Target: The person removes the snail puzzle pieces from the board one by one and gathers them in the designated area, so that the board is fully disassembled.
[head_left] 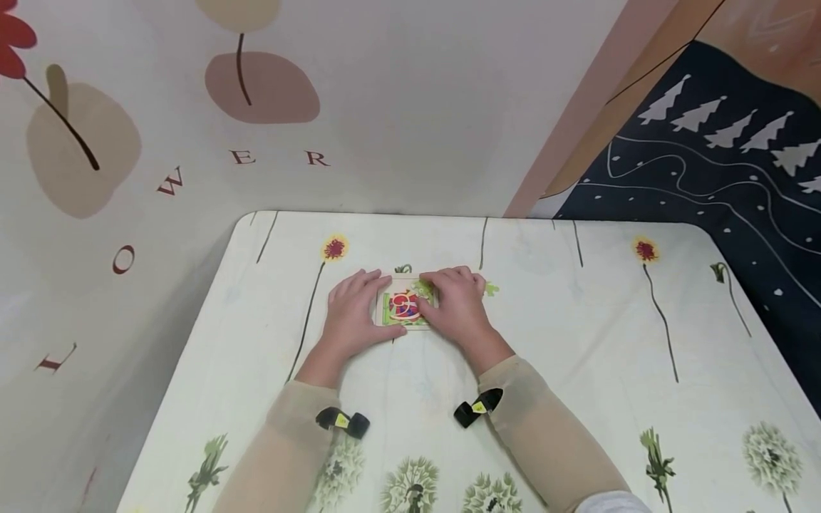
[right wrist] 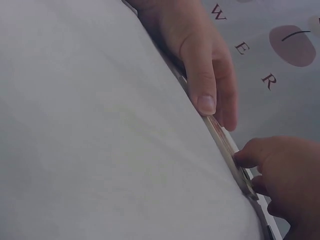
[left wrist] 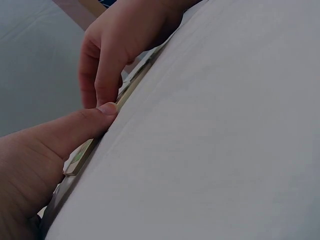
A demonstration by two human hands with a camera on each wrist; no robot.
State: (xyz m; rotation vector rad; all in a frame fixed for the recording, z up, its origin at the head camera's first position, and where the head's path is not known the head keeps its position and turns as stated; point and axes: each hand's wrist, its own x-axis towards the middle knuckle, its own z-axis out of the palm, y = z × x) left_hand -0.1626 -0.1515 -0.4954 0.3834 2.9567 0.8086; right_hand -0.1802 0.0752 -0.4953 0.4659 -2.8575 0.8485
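Observation:
A small, roughly square wooden puzzle board (head_left: pixel 399 308) with a pale rim and a red, blue and green picture lies flat on the table. My left hand (head_left: pixel 354 313) grips its left side, thumb along the near edge and forefinger at the far left corner. From the right, my right hand (head_left: pixel 457 303) holds it with the thumb on the picture and bent fingers at the far right corner, hiding part of that side. In the left wrist view the board's thin edge (left wrist: pixel 131 88) shows beneath the left thumb. The right wrist view also shows the board (right wrist: pixel 220 137) edge-on between both hands.
The table (head_left: pixel 577 320) has a white cloth printed with flowers and dandelions. Behind it rises a pale wall (head_left: pixel 417 107) with lettering and plant shapes. A dark panel with white trees (head_left: pixel 725 164) stands at the right. Each sleeve carries a black wrist camera (head_left: pixel 477 407).

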